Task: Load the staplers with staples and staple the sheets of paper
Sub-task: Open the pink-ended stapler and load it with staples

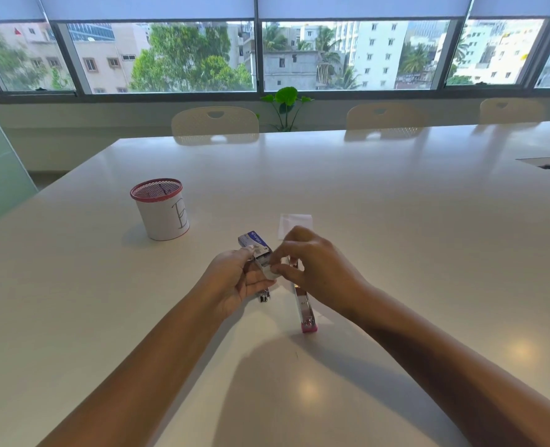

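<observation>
While the mesh cup (161, 211) is standing well left of the staple box (257, 245), the left hand (235, 282) is gripping that box. Right of the box, the right hand (312, 266) is pinching its flap; just beside it, the opened pink stapler (304, 308) is lying on the table (396, 221). Judgement: draw the strip out straight, keeping it unbroken.

— Under the left hand (235, 279): second stapler (264, 296), mostly covered, only a metal end showing.
— And the pink stapler (304, 309)?
— Front end hidden behind the right hand (312, 266).
— Print on the staple box (256, 243)?
— Too small to read. Sheets of paper (294, 222) partly hidden too.
</observation>
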`<state>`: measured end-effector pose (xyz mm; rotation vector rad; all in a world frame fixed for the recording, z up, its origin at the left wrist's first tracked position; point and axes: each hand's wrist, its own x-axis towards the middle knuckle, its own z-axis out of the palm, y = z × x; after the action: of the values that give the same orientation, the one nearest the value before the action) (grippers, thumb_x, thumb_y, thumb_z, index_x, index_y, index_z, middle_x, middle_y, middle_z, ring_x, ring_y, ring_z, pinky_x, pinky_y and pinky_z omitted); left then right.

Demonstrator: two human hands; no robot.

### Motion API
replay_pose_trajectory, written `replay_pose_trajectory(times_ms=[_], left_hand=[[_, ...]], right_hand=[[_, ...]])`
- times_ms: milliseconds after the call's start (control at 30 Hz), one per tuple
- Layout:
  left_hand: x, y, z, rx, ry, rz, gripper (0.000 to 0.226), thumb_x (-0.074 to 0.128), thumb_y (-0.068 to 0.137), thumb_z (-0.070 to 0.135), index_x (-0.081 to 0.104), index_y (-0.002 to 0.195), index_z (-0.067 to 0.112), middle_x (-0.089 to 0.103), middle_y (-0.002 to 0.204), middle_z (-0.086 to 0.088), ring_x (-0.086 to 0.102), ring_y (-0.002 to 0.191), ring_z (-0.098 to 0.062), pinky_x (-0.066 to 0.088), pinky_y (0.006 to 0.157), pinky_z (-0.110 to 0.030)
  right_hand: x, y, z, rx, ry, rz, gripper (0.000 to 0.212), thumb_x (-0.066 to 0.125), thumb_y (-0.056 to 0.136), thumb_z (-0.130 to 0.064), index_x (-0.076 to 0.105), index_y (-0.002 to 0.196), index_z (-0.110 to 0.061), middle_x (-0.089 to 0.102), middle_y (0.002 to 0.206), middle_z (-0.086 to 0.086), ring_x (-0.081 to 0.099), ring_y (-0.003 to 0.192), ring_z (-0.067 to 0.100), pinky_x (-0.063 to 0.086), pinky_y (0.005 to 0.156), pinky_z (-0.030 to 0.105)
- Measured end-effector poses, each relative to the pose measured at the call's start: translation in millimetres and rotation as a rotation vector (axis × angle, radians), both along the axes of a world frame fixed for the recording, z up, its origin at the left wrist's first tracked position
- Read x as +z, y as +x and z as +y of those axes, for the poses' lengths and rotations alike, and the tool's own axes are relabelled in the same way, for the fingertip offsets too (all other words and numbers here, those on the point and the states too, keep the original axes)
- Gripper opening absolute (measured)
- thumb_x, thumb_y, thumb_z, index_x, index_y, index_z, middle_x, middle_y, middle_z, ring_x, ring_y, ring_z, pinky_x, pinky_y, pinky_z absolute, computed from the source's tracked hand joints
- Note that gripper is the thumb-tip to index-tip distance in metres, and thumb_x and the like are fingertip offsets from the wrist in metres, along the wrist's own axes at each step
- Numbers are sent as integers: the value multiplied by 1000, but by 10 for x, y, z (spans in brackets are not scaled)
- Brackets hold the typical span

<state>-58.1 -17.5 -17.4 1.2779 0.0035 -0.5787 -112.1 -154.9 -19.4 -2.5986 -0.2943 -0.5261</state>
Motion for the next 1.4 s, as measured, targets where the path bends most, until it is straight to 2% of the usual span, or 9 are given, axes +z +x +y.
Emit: replay_pose_trajectory(times_ms=[267, 533, 633, 733, 933, 1033, 1133, 1200, 1400], left_hand=[[-4, -29, -14, -40, 18, 16, 24, 37, 98, 15, 56, 91, 2, 70, 58, -10, 66, 46, -18, 56, 51, -30], [15, -23, 4, -38, -9, 68, 25, 37, 98, 16, 54, 86, 2, 70, 58, -13, 68, 50, -20, 56, 52, -31], [9, -32, 5, -51, -23, 99, 27, 36, 98, 15, 54, 84, 0, 70, 58, -14, 68, 50, -21, 56, 51, -29], [16, -16, 9, -22, -64, 120, 26, 37, 98, 14, 53, 84, -1, 70, 59, -16, 68, 50, -22, 56, 51, -30], [-1, 32, 37, 35, -142, 117, 23, 39, 96, 13, 55, 88, -2, 70, 62, -17, 69, 54, -23, 57, 55, -32], [-17, 75, 58, 47, -192, 110, 21, 41, 95, 11, 54, 93, -5, 71, 67, -20, 70, 58, -26, 57, 61, -35], [-30, 94, 67, 50, -208, 111, 23, 42, 94, 12, 53, 101, -8, 71, 69, -21, 71, 59, -26, 58, 61, -34], [-27, 73, 64, 57, -210, 112, 20, 43, 94, 11, 52, 94, -6, 70, 65, -21, 70, 56, -25, 57, 60, -34], [-46, 40, 19, 77, -147, 82, 16, 50, 91, 10, 58, 85, -3, 69, 60, -16, 68, 51, -23, 57, 55, -34]], right_hand=[[36, -2, -3, 10, -117, 58, 21, 60, 88, -30, 67, 102, -18, 43, 98, -11, 46, 75, 6, 26, 61, 3], [27, 56, 0, -34, 123, 108, 15, 52, 93, -23, 62, 100, -14, 44, 102, -9, 46, 79, 2, 33, 67, 5], [69, 97, -20, -42, 539, 168, 13, 48, 94, -19, 53, 82, -21, 56, 87, -8, 53, 66, -6, 40, 63, 10], [127, 101, -89, 28, 1127, 300, 14, 48, 94, -10, 52, 82, -15, 65, 85, 1, 60, 67, 5, 49, 61, 19], [100, 124, -144, 57, 1650, 552, 13, 47, 92, -3, 53, 81, -6, 62, 66, 7, 59, 51, 10, 52, 49, 18], [91, 120, -113, 81, 1641, 641, 9, 53, 90, -6, 56, 81, -4, 58, 64, 6, 57, 50, 9, 52, 50, 17], [71, 104, -77, 83, 1484, 641, 9, 63, 81, -7, 56, 87, -6, 60, 70, 5, 59, 60, 10, 54, 55, 17], [40, 102, -69, 72, 1416, 660, 23, 67, 74, -8, 54, 93, -6, 60, 80, 8, 60, 68, 13, 56, 60, 18], [-58, 116, 32, 25, 1457, 597, 15, 63, 83, -6, 55, 94, -3, 64, 82, 10, 67, 60, 10, 56, 58, 17]])
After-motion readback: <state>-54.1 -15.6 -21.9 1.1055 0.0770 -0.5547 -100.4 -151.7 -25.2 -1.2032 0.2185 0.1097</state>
